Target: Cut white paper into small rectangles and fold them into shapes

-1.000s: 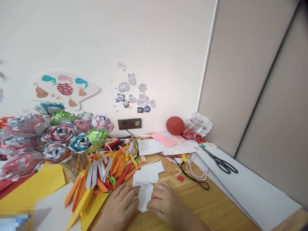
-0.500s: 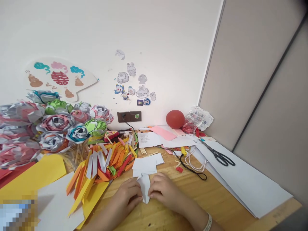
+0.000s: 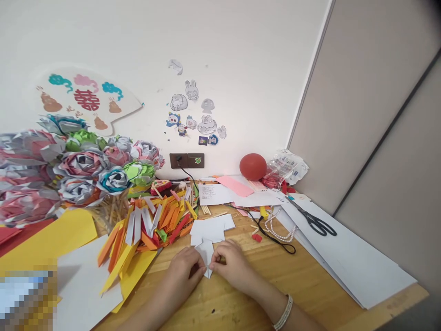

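Observation:
A small piece of white paper [image 3: 206, 252] lies on the wooden table between my hands, its near end folded to a point. My left hand [image 3: 188, 269] pinches its left edge close to that point. From the other side, my right hand [image 3: 229, 264] pinches the right edge, thumb and forefinger together, so the fingertips of both hands almost meet. Just beyond the folded piece are several white paper pieces [image 3: 207, 230]. To the left of them, folded paper strips [image 3: 168, 218] in orange, yellow, white and red lie in a heap.
Paper flowers [image 3: 84, 163] crowd the left side, with yellow paper [image 3: 76, 225] below them. Black scissors [image 3: 315, 222] rest on large white sheets [image 3: 358, 257] at the right. A red balloon [image 3: 253, 167], a bead string [image 3: 275, 233] and a black cord [image 3: 279, 243] lie farther back.
Both hands have drawn closer together at the paper's near end, the fingertips coming nearly together along its middle. The view has shifted slightly.

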